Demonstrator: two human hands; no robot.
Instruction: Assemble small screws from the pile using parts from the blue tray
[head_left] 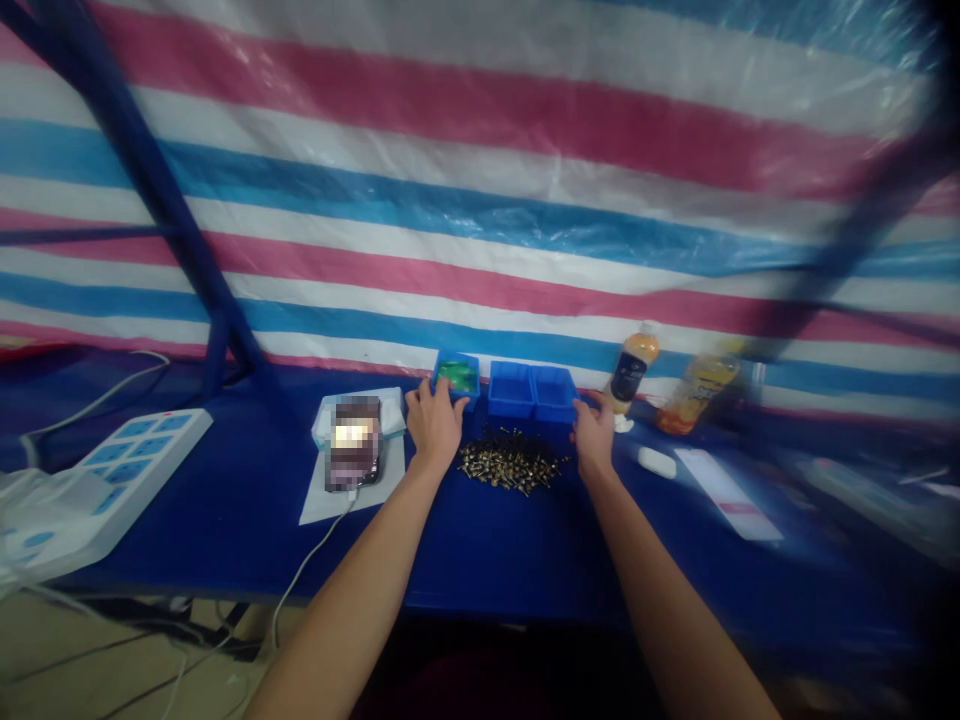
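Note:
My left hand [435, 424] is at the front left corner of a small blue bin [470, 402], its fingers closed on the near wall. Bright green pieces [457, 376], too small to name, lie in that bin. To its right, two more blue bins stand side by side, a middle bin [511, 408] and a right bin [556, 411]. My right hand [595, 432] grips the right bin's outer edge with its fingertips; part of that grip is hidden. Between my forearms, in front of the bins, is a loose pile of small brass-and-black metal pieces, apparently screws [514, 465].
A phone [352, 450] with a cable lies on white paper and a packet at left. Farther left is a white power strip [142, 470]. At right stand two drink bottles [632, 372] [697, 395], near a white case [657, 461] and a pale flat slab [727, 495]. Striped sheeting hangs behind.

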